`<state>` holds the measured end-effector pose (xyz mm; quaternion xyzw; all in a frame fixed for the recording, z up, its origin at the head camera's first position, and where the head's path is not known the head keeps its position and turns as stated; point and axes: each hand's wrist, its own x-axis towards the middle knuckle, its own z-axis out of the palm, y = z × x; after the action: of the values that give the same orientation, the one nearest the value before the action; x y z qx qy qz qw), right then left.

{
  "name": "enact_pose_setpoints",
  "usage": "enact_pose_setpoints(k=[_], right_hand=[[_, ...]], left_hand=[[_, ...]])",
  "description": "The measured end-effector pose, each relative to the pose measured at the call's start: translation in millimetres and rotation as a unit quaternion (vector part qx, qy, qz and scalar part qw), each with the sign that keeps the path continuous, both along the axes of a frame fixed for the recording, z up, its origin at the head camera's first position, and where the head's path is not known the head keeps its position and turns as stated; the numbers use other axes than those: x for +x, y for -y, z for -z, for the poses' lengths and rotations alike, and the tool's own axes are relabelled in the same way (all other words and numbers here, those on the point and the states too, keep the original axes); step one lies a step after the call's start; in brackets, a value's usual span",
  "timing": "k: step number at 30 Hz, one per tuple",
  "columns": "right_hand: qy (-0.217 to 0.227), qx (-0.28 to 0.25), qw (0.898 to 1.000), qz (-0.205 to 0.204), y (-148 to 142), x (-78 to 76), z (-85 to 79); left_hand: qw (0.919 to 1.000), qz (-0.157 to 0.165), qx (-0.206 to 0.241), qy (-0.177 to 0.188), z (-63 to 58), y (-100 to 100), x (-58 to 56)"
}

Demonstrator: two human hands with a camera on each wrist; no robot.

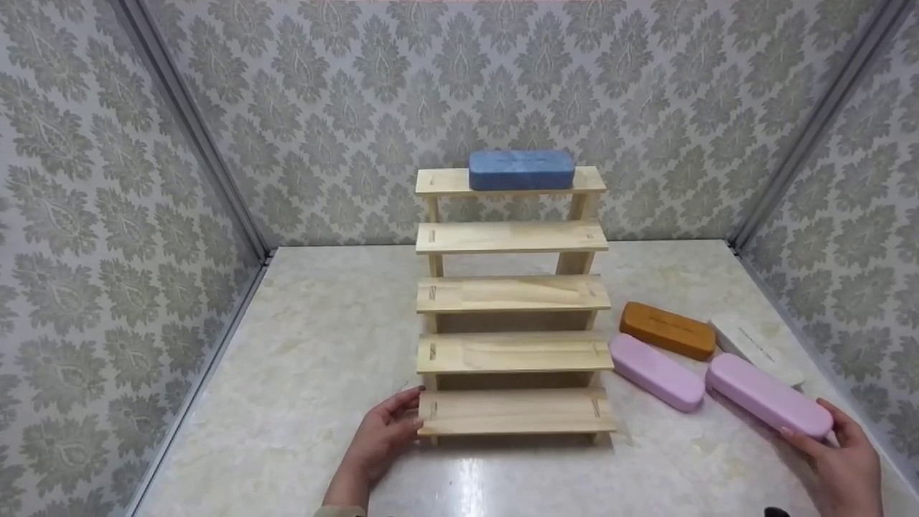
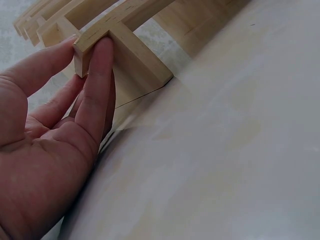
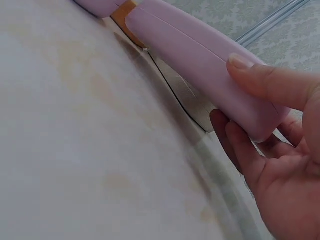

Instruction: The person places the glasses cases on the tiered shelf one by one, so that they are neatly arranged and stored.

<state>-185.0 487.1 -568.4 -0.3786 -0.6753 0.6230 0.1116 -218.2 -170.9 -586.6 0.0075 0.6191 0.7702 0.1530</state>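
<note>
A wooden tiered shelf (image 1: 513, 353) stands mid-table, with a blue glasses case (image 1: 522, 171) on its top tier. My left hand (image 1: 384, 436) pinches the left end of the lowest tier; in the left wrist view, thumb and fingers (image 2: 97, 85) hold the board's corner. At the right, my right hand (image 1: 846, 456) grips the near end of a pink glasses case (image 1: 768, 395). The right wrist view shows that case (image 3: 190, 55) tilted, with its near end raised off the table. A second pink case (image 1: 657, 373) lies beside the shelf, near a brown case (image 1: 668, 330).
A white case or box (image 1: 750, 345) lies behind the held pink case, partly hidden. Patterned wall panels (image 1: 344, 129) enclose the table (image 1: 316, 323) at the back and both sides. A small dark object (image 1: 776, 512) shows at the bottom edge.
</note>
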Motion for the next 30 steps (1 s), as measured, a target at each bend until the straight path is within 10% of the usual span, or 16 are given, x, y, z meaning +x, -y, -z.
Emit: enact_pose_setpoints(k=[30], right_hand=[[-0.131, -0.030, 0.991, -0.012, 19, 0.5, -45.6]], left_hand=[[0.9998, 0.000, -0.008, -0.017, 0.9, 1, -0.7]])
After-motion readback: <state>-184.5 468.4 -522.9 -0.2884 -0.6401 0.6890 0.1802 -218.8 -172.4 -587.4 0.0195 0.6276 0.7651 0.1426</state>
